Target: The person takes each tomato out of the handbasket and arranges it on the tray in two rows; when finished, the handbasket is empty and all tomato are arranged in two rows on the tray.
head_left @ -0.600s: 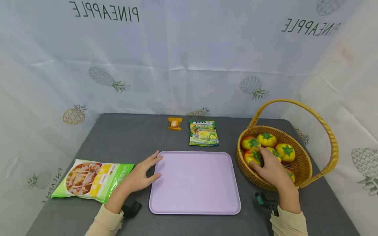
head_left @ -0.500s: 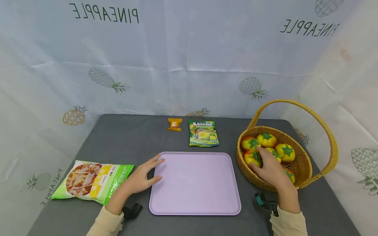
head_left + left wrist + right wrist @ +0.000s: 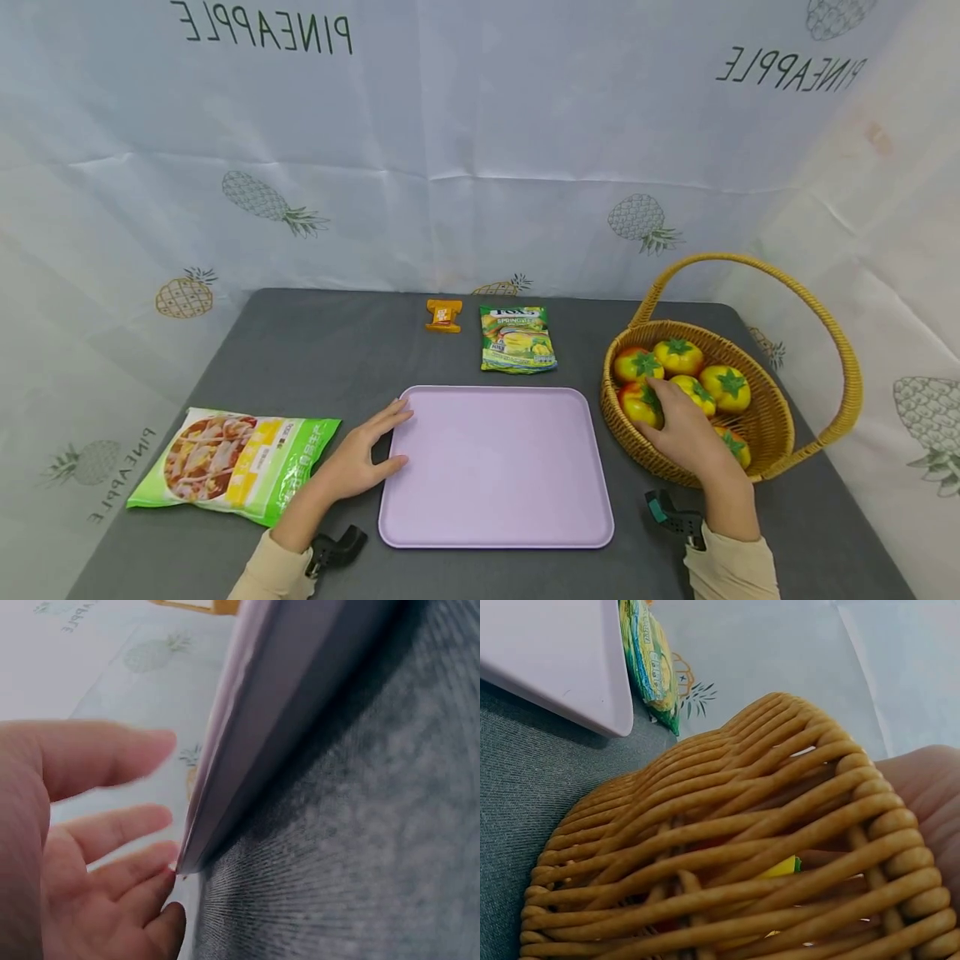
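Note:
In the head view, my right hand [image 3: 686, 425] reaches into a woven basket [image 3: 622, 450]. Its thumb and fingers curl round the near-left yellow-red fruit [image 3: 636, 406], which has a green star-shaped top. More such fruits [image 3: 677, 356] lie beside it. In the right wrist view the basket's weave [image 3: 727, 825] hides most of this hand. My left hand [image 3: 360, 458] spreads its fingers at the left rim of a lilac tray [image 3: 495, 467], thumb over the edge. The left wrist view shows its fingers [image 3: 112, 825] relaxed beside the tray's side [image 3: 240, 742].
A green food bag [image 3: 240, 462] lies left of the tray, partly behind my left forearm. Beyond the tray are a small orange wrapped packet [image 3: 444, 316] and a green FOX'S bag [image 3: 517, 339]. The basket's tall handle [image 3: 843, 367] arches up at the right.
My right fingers have shifted slightly left and closer round the near-left fruit. My left hand has moved a little downward along the tray's rim. Tray and basket stay in place.

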The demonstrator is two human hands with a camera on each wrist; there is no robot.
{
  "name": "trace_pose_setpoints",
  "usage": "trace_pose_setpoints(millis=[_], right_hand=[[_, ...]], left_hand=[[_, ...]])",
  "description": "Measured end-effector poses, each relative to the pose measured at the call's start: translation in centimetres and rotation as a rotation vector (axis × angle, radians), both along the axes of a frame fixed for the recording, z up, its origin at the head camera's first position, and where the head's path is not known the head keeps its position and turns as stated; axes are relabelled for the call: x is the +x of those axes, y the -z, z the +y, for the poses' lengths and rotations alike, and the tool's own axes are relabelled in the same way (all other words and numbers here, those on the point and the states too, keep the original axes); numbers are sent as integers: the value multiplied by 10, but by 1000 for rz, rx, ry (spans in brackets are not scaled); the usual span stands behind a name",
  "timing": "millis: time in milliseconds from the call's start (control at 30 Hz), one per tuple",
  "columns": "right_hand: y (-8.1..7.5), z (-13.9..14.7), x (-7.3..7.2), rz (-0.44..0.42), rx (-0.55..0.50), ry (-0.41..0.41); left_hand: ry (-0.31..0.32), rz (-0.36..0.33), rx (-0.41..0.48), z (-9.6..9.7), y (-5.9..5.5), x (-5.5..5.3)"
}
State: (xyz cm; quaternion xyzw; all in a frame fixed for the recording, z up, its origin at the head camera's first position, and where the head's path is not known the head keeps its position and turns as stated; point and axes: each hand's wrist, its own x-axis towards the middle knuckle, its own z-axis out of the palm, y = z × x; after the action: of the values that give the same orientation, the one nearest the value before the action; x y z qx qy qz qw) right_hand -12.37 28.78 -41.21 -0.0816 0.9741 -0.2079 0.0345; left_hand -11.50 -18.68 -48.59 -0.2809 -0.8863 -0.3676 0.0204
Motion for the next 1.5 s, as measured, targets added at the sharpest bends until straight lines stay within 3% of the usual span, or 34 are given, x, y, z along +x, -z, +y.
trace_pose_setpoints(millis=[133,500,633,867,1167,1500], right_hand=[[1,-1,0,-13,10,10],[1,0,-1,-24,25,26],[-2,1,1,22,7,30],[-9,6,8,150,-62,46],[-12,3,9,283,-137,50],[-16,-17,10,352,-281,58]], left_hand=[[-13,14,-1,-3,4,0],[56,-11,30,-8,9,-3],[70,8,37,-9,11,-4],[117,-24,36,-11,9,-4],[139,38,30,-12,11,-5],[109,-27,19,-9,9,-4]])
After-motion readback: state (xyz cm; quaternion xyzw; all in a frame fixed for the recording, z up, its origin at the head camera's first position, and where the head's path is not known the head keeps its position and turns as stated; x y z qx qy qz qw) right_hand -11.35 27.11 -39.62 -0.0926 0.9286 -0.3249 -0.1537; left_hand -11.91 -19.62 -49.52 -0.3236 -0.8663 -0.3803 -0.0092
